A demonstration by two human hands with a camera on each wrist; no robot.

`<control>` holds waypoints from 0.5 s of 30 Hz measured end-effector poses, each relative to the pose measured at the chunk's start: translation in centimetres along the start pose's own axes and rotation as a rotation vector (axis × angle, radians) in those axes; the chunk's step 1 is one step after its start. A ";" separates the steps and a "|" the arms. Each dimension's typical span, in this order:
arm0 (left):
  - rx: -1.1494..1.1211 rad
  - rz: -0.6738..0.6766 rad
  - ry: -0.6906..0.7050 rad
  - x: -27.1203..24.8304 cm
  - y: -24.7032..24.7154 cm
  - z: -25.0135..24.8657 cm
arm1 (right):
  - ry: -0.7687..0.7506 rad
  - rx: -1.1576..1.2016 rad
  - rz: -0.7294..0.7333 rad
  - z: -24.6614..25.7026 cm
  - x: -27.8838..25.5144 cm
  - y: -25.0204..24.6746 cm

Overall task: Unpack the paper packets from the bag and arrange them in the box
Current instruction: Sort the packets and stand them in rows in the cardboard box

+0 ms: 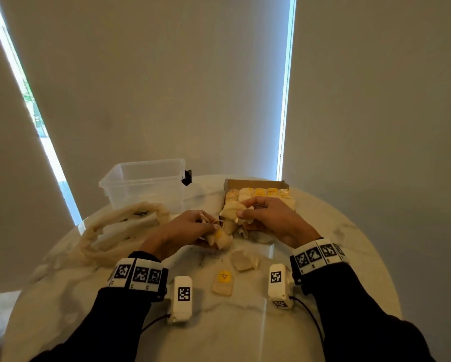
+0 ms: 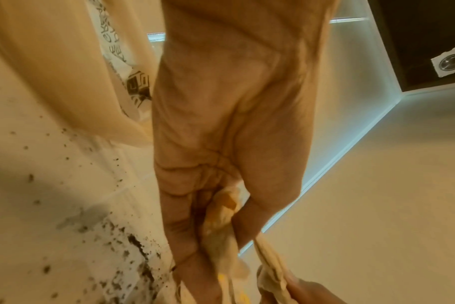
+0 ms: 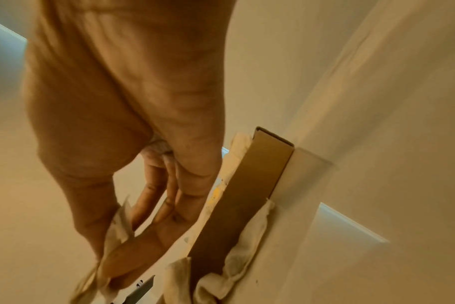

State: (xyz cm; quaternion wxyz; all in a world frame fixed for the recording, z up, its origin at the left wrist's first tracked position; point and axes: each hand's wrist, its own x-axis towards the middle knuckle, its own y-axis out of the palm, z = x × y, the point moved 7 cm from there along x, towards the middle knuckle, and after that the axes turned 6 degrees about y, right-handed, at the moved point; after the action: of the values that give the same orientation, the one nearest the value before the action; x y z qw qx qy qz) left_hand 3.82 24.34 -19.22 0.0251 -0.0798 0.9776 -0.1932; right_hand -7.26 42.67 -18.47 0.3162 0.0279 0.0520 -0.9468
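Note:
My left hand (image 1: 193, 227) grips a small bunch of cream paper packets (image 1: 220, 237) with yellow tags, above the table's middle; the same packets (image 2: 221, 226) show between its fingers in the left wrist view. My right hand (image 1: 255, 212) pinches another crumpled packet (image 1: 232, 214) at the near left corner of the cardboard box (image 1: 255, 182). The box holds a row of packets (image 1: 264, 193) with yellow labels. In the right wrist view the box wall (image 3: 247, 197) stands beside my fingers (image 3: 153, 205). The rolled-down cream bag (image 1: 119, 231) lies to the left.
A clear plastic tub (image 1: 144, 184) stands at the back left of the round marble table (image 1: 323, 296). Two loose packets (image 1: 223, 282) (image 1: 245, 259) lie near the front, among dark crumbs (image 2: 133, 242). Window blinds hang behind the table.

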 end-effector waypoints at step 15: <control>-0.431 -0.096 0.002 0.2 1.1 0.0 | 0.080 0.089 0.166 -0.8 -0.5 3.0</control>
State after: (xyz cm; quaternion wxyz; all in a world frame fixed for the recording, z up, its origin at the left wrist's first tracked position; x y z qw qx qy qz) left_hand 3.45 25.32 -19.63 -0.0027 -0.1296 0.9914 0.0194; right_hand -5.06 40.66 -19.45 0.3898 0.0838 0.0198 -0.9169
